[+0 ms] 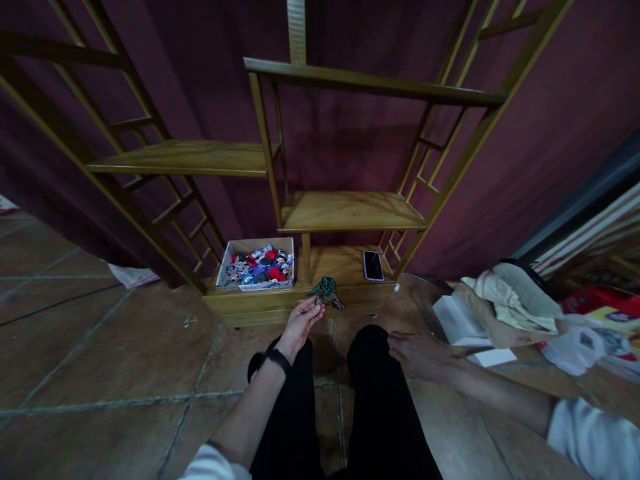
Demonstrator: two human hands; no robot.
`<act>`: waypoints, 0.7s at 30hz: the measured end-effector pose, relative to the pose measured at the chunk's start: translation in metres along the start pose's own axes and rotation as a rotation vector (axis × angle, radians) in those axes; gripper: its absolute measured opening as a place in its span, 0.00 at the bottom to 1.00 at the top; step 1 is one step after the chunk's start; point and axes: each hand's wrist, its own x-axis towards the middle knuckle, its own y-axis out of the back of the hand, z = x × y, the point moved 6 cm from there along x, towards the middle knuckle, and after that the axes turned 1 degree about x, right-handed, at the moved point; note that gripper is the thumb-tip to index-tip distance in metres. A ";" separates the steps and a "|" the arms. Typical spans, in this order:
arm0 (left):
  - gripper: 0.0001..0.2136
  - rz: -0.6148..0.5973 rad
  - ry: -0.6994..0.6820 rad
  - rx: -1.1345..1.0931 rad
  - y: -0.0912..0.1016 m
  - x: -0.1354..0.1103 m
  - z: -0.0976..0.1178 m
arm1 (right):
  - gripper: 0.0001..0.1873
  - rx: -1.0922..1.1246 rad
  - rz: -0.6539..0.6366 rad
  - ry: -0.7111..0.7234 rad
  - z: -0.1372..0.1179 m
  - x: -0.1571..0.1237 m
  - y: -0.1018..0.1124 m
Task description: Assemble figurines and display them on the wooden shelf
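Note:
My left hand, with a dark band on the wrist, pinches a small green and brown toy figure between thumb and fingers. It looks like a dinosaur, though its details are too small to be sure. The figure is held just in front of the shelf's low base. To the left of it, a shallow cardboard box full of small colourful trinkets stands on the bottom shelf. My right hand lies over my right knee, fingers stretched out and holding nothing.
A wooden shelf unit with stepped boards rises before a dark red curtain. A phone lies on its bottom board at right. On the tiled floor to the right are a white box, crumpled cloth and a plastic bag.

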 end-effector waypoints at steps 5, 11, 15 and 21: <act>0.19 -0.001 -0.006 -0.007 0.001 0.000 0.000 | 0.17 0.276 0.182 -0.082 -0.001 0.028 0.022; 0.17 0.004 -0.003 -0.003 0.000 0.001 -0.003 | 0.16 0.861 0.635 -0.237 -0.003 0.074 -0.022; 0.14 -0.015 -0.009 0.021 -0.003 0.001 -0.005 | 0.21 1.046 0.624 -0.180 -0.009 0.110 -0.044; 0.16 -0.031 0.011 0.049 -0.007 0.002 -0.010 | 0.24 1.075 0.464 -0.136 -0.006 0.135 -0.054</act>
